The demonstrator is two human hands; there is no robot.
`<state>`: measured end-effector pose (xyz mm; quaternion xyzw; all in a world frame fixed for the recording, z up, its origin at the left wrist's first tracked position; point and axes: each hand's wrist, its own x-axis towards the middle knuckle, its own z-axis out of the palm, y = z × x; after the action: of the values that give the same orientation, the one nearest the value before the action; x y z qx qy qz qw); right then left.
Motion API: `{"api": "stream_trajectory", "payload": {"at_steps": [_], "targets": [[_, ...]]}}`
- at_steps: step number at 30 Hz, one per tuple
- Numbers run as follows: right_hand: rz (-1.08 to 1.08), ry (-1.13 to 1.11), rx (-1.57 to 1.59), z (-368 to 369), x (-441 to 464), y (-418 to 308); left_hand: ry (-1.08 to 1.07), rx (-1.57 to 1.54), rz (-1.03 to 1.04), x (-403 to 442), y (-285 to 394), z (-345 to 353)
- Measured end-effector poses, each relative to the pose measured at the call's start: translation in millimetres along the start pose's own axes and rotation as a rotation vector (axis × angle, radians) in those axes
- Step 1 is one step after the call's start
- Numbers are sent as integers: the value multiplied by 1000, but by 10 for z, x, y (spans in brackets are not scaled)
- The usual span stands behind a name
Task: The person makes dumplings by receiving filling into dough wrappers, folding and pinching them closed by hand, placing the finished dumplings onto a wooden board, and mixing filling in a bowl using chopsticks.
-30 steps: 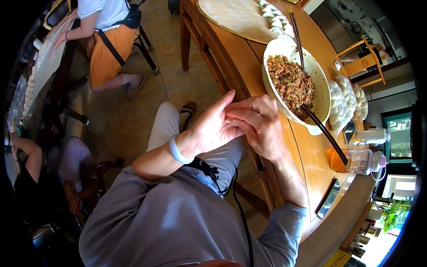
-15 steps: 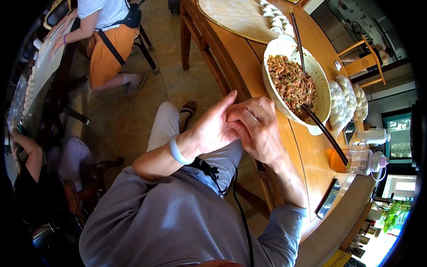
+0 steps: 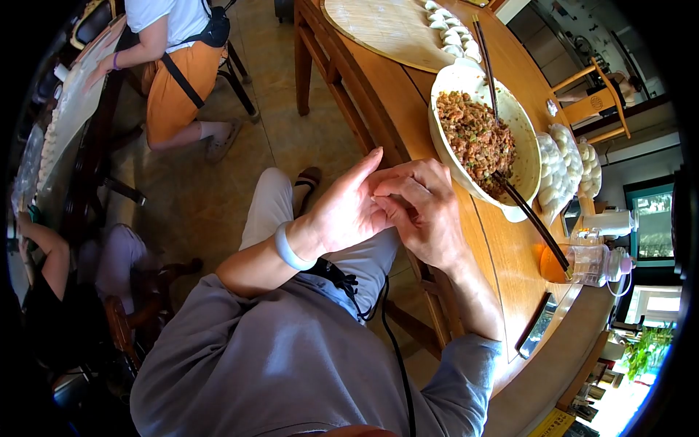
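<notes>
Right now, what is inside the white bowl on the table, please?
The bowl holds a chopped, reddish-brown mixture with green bits. Upper chopsticks and lower chopsticks reach into it. The bowl's bottom under the mixture is covered.

The left hand (image 3: 348,213) is met by the right hand (image 3: 429,218) near the bowl (image 3: 526,138) (anything between them is hidden); beside the bowl, dumplings (image 3: 453,36) are held on a tray (image 3: 378,30).

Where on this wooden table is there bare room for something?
The table shows bare wood between the bowl and phone. The round mat looks bare away from the dumplings. It's crowded beyond the bowl, around the plastic bags, bottle and slanting chopsticks.
</notes>
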<state>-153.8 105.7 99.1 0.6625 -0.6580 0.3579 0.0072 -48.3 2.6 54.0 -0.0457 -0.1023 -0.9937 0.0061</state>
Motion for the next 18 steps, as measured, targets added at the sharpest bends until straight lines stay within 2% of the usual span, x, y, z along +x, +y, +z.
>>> {"api": "stream_trajectory", "payload": {"at_steps": [7,18], "targets": [[34,73,-53,-67,31,-11,134,132,80,-9,26,17],[-8,33,-35,-63,30,6,114,147,61,-1,3,58]]}}
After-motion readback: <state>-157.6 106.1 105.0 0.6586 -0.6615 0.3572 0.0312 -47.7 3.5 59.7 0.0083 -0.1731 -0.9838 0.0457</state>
